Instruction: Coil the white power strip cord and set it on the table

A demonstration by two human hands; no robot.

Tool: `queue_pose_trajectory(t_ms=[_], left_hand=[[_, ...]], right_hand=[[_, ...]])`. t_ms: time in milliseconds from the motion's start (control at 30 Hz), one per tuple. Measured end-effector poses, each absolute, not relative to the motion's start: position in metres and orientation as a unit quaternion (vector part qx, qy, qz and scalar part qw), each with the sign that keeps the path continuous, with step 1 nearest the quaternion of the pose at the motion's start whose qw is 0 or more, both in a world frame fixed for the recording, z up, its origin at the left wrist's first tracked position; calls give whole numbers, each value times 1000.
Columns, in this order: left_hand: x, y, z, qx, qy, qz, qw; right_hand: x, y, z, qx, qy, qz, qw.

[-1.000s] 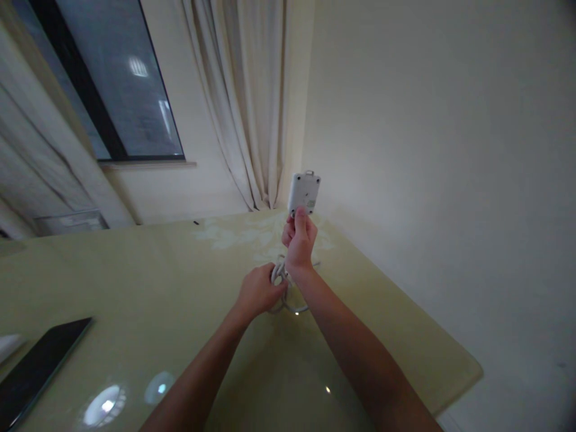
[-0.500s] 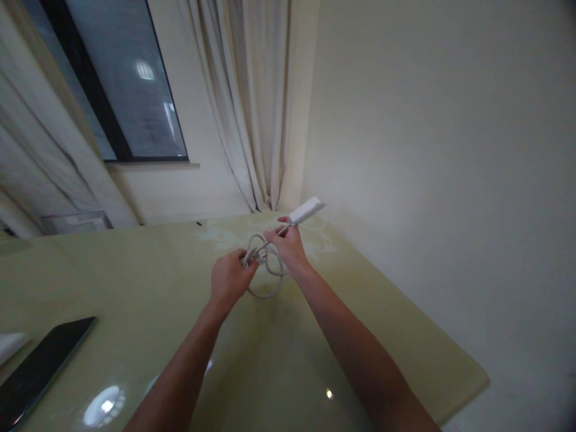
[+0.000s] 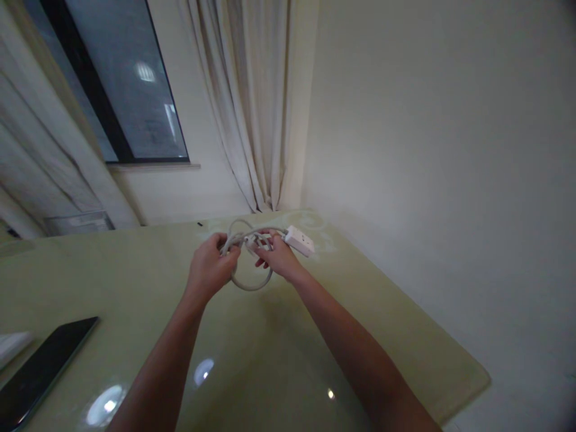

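Above the table, a white power strip point(image 3: 299, 240) tilts with its socket face toward me. Its pale cord point(image 3: 252, 288) hangs in loose loops between my hands. My left hand point(image 3: 212, 264) is closed around the gathered loops, thumb toward the right. Closed on the cord beside the strip's near end is my right hand point(image 3: 279, 257), with some fingers curled behind the loops. A whitish plug point(image 3: 251, 242) shows among the cord, by the right fingertips; whether those fingers grip it too is hard to make out.
A black tablet-like slab point(image 3: 47, 372) and a white object point(image 3: 12, 347) lie on the glossy greenish table point(image 3: 112, 282) at left. A tiny dark piece point(image 3: 200, 224) is near the far edge. Curtains point(image 3: 256, 108) and a wall point(image 3: 427, 150) stand beyond.
The power strip has swung downward, and its sockets now show. My left hand has moved left and slightly up with the loops. The right hand has shifted a little down and left.
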State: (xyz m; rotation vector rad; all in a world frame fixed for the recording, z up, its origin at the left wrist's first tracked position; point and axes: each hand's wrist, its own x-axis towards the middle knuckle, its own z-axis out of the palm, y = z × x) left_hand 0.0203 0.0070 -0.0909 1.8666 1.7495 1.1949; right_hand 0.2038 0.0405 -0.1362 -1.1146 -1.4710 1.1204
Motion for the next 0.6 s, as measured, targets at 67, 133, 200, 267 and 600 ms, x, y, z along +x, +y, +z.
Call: queue_pose_trajectory(t_ms=[67,133,200,267,600], left_hand=[[16,7,-89,653,615,413,156],[12,6,-86,653,607,419,174],[11,4,-85,648,594,430,205],[11,3,-84,634,584,446,240],[6,4,-83,635,513,470,337]], right_hand=[[205,40,-135,-470,-629,422,454],[208,40,-133,-493,-660,349,447],[210,41,-133,-508,-685,272,446],[212,42,-135,-509,-704,233,437],[206,33,-132,-463,-782,198,367]])
